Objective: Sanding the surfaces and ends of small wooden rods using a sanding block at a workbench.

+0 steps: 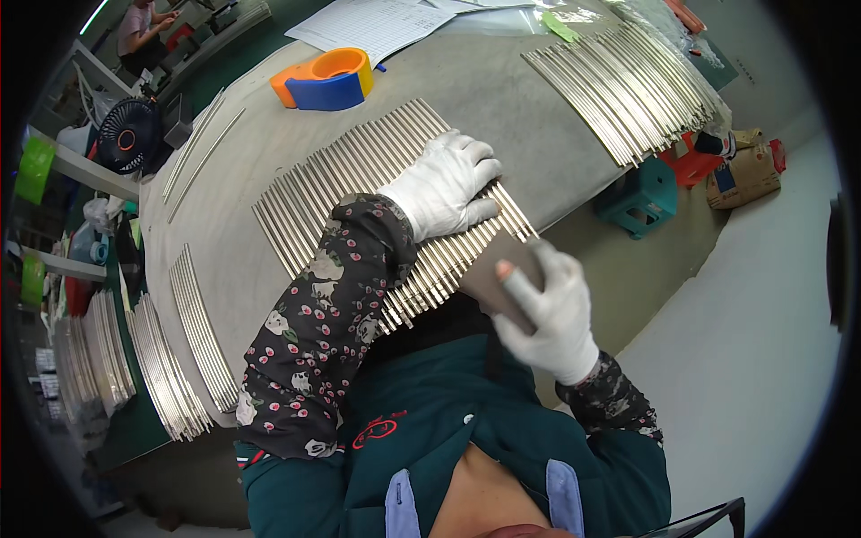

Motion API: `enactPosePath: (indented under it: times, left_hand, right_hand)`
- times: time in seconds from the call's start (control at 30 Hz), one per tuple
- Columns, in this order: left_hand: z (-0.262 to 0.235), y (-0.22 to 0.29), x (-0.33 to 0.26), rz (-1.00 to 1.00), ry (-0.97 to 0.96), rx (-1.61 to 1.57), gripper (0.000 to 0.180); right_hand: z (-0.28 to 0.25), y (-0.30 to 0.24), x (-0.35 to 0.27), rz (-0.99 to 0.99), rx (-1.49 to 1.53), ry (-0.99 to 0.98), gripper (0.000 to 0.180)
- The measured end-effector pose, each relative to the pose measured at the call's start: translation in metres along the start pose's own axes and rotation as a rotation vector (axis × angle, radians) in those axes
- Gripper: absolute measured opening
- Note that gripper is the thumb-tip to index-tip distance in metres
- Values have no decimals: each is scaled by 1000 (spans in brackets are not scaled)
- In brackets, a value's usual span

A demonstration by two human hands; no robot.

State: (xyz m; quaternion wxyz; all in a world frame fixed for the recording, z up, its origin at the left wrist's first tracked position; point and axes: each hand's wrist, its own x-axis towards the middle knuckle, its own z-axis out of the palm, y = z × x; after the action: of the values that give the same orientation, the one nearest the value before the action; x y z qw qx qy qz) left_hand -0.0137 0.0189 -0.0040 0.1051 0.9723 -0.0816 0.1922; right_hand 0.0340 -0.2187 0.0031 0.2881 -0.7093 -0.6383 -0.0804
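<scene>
Head view: a wide grey tabletop curves across the scene, its outer edges lost in the black fisheye rim. Near its middle lies a broad row of slim silvery rods, side by side and slanting toward the person. A second batch of rods lies at the far right, and a narrower row at the left; more bundles past it are cut off or dim. White papers lie at the far edge.

A dark flowered sleeve crosses the middle row and hides many rods. From it, the white-gloved left hand rests palm down on the row's right half, fingers loosely spread and slightly bent, the rods directly beneath; its palm cannot be seen. The white-gloved right hand, a little blurred, is just beyond the row's near right end. It is closed on a flat brownish-grey sheet, thumb on the near face, fingers mostly hidden behind. The sheet overlaps the rod ends in view; whether it touches them is unclear. An orange-and-blue tape dispenser stands beyond the row. Smallest is the thumb's bare tip.
</scene>
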Motion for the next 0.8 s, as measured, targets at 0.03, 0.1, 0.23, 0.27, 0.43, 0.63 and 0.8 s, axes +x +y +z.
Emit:
enactPosePath:
  times: [0.03, 0.1, 0.23, 0.27, 0.43, 0.63, 0.8]
  left_hand:
    - [-2, 0, 1, -12, -27, -11, 40]
    - [-3, 1, 0, -23, -47, -15, 42]
    - [-15, -1, -8, -48, -76, 8, 47]
    - [-25, -1, -13, -52, -67, 12, 49]
    - [-55, -19, -60, -216, -48, 102, 57]
    - [-49, -15, -93, -350, -329, 285, 65]
    - [-46, -15, -91, -352, -315, 304, 63]
  right_hand:
    - [-5, 16, 2, 129, -186, 113, 54]
    - [-12, 45, -5, 271, -333, 213, 54]
    - [-17, 16, -11, 136, -156, 146, 60]
    - [-16, 7, -15, 93, -120, 133, 64]
    - [-9, -7, -27, 55, -33, 86, 66]
    - [-2, -17, -12, 23, 58, 74, 64]
    - [8, -27, 15, -46, 11, -52, 54]
